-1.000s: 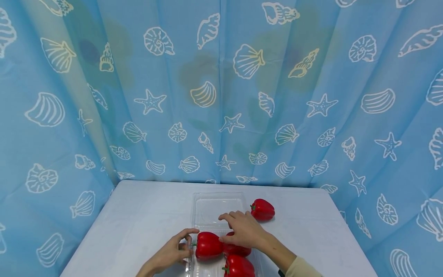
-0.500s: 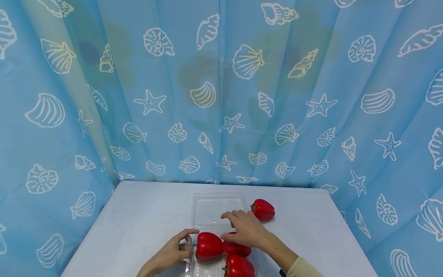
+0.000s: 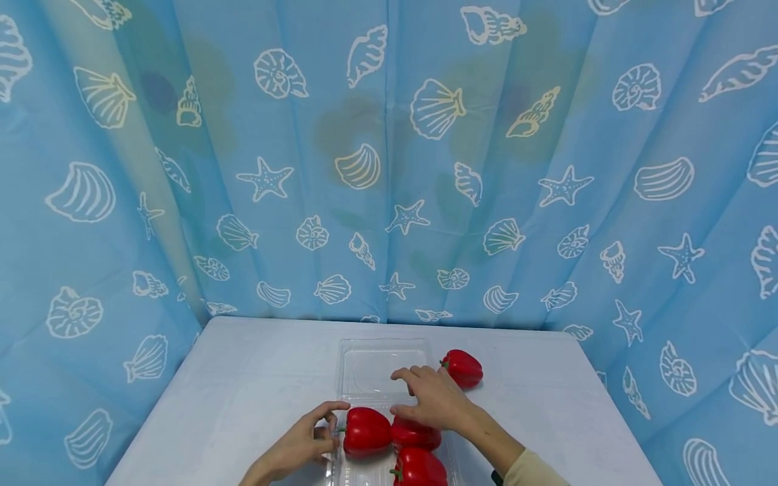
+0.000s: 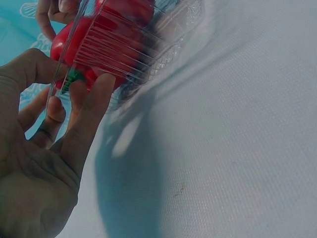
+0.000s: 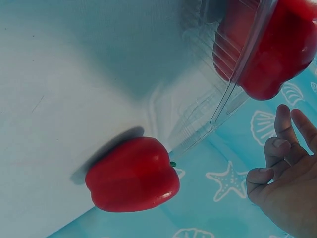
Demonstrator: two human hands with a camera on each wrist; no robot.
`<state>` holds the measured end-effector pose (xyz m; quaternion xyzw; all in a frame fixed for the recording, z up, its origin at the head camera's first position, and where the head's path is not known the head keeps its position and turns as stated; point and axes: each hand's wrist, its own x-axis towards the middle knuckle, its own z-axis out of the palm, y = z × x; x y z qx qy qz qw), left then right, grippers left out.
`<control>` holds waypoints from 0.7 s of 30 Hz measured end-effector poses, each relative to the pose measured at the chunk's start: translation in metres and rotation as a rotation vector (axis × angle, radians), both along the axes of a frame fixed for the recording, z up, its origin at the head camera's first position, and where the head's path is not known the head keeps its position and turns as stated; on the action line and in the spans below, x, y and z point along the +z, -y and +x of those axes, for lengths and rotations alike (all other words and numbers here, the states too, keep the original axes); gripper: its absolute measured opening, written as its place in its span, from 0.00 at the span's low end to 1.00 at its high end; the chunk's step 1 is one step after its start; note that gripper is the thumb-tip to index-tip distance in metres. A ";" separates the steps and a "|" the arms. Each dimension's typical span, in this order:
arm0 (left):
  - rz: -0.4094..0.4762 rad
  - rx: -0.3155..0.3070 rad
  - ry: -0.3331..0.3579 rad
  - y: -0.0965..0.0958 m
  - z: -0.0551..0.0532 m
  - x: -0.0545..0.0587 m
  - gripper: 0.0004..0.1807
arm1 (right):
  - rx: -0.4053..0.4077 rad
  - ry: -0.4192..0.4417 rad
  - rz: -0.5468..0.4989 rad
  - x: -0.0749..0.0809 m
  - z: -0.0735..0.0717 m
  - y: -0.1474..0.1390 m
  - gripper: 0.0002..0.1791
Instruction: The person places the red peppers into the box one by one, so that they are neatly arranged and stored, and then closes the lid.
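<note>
A clear plastic clamshell container point(image 3: 365, 476) stands at the table's front with three red bell peppers in it: a left one point(image 3: 367, 432), a back right one point(image 3: 419, 435) and a front one point(image 3: 421, 467). My left hand point(image 3: 298, 442) holds the container's left side, its fingers point(image 4: 101, 89) against the ribbed wall beside a green stem. My right hand point(image 3: 440, 401) hovers over the back right pepper, partly hiding it. Its fingers are loosely bent and nothing is between them. In the right wrist view those fingers point(image 5: 277, 148) stand apart from the pepper point(image 5: 275, 59).
Another red bell pepper point(image 3: 463, 369) lies on the white table point(image 3: 261, 364), right of the container's raised or folded-back lid point(image 3: 377, 368). A blue curtain point(image 3: 389, 169) with white shell prints hangs behind the table and along both sides.
My right hand has shifted slightly right and back, its thumb drawing away from the left pepper. The left hand and the peppers stay where they were.
</note>
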<state>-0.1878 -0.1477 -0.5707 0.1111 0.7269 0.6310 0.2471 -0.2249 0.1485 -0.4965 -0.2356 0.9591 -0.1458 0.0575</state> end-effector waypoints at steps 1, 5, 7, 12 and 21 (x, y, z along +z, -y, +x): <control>-0.001 -0.001 -0.001 0.000 0.000 0.000 0.35 | -0.002 -0.003 -0.003 0.000 0.000 0.000 0.40; -0.001 -0.004 -0.008 0.001 0.000 -0.001 0.35 | -0.007 -0.010 -0.007 -0.001 -0.002 -0.001 0.40; 0.003 -0.006 -0.008 0.002 0.000 -0.002 0.35 | -0.008 -0.010 -0.004 -0.001 -0.002 -0.002 0.41; 0.009 -0.006 -0.007 0.002 -0.001 -0.003 0.35 | -0.012 -0.004 -0.003 0.000 -0.002 -0.004 0.41; 0.008 -0.009 -0.018 0.002 -0.001 -0.003 0.34 | -0.022 0.009 -0.009 0.001 -0.004 -0.007 0.41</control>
